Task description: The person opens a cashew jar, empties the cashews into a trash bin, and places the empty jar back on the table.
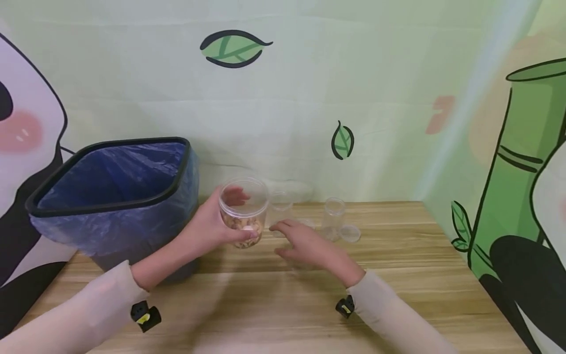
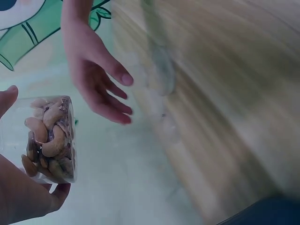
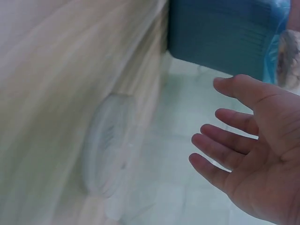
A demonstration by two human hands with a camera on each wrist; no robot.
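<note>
My left hand (image 1: pixel 211 222) grips a clear plastic jar (image 1: pixel 244 210) above the table, beside the bin. The jar has no lid on it, and cashews and other nuts (image 2: pixel 52 133) fill its lower part. To the right, my right hand (image 1: pixel 305 243) hovers with fingers apart and loosely bent, holding nothing. In the right wrist view, a round clear lid (image 3: pixel 110 145) lies on the table near that hand, blurred; the head view hides most of it beneath the hand.
A bin (image 1: pixel 179 182) with a blue liner and black rim stands at the left. Toward the back are two small clear containers (image 1: pixel 334 212), one with a small round lid (image 1: pixel 350 233) beside it. A printed cloth (image 1: pixel 283 108) hangs behind the wooden table (image 1: pixel 389 295).
</note>
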